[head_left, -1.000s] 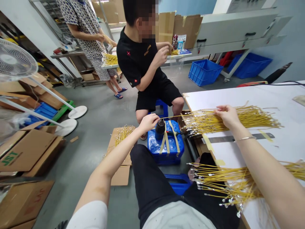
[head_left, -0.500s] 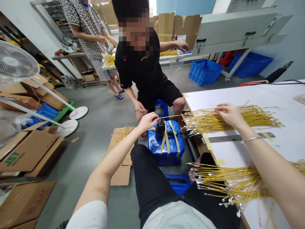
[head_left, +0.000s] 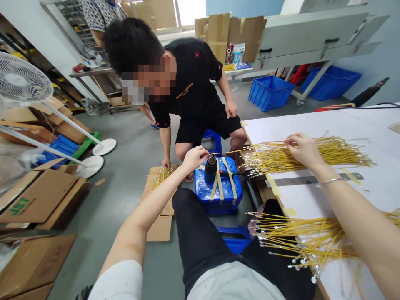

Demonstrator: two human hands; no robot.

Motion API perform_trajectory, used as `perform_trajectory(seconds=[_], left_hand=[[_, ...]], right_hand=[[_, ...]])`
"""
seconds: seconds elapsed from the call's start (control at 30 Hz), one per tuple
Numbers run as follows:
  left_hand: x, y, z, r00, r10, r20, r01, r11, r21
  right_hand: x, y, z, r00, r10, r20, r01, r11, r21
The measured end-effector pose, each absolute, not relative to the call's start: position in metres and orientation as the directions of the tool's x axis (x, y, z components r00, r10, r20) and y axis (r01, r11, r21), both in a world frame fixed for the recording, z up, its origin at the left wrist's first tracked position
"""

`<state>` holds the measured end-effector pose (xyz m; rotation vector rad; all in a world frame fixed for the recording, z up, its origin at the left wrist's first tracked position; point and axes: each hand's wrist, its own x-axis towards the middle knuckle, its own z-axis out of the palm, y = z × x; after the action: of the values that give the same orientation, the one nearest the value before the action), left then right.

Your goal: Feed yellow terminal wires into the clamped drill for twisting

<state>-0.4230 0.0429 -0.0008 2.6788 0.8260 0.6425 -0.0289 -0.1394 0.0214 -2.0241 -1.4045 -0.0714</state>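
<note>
A thin yellow wire [head_left: 229, 152] stretches from my left hand [head_left: 195, 159] toward my right hand [head_left: 300, 148]. The left fingers pinch its end just over the nozzle of an upright black heat gun [head_left: 211, 168]. Tape straps hold this gun on a blue plastic crate [head_left: 218, 206]. My right hand, thumb and fingers together, pinches the wire above a bundle of yellow wires [head_left: 339, 152] on the white table [head_left: 281, 126]. A second yellow wire bundle [head_left: 300, 233], with pale connectors at its ends, overhangs the near table edge beneath my right forearm.
A co-worker [head_left: 190, 75] in black sits opposite, one hand reaching down to yellow wires [head_left: 162, 175] on flattened cardboard [head_left: 158, 229]. A metal ruler [head_left: 308, 180] lies between the bundles. Fans [head_left: 23, 79] and cardboard boxes [head_left: 40, 202] stand left; a blue bin [head_left: 270, 92] is behind.
The co-worker has leaned down to the left, one hand now at the wires on the floor and the other drawn back from the rear table. My hands have barely moved.
</note>
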Motion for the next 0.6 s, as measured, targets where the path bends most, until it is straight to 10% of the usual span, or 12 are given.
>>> perform_trajectory(seconds=[0.6], left_hand=[[-0.419,0.046,-0.019,0.739,0.438,0.511,0.428,-0.892,0.145]], right_hand=[[-0.023,-0.139,0.016,0.378,0.804,0.459,0.887,-0.172,-0.429]])
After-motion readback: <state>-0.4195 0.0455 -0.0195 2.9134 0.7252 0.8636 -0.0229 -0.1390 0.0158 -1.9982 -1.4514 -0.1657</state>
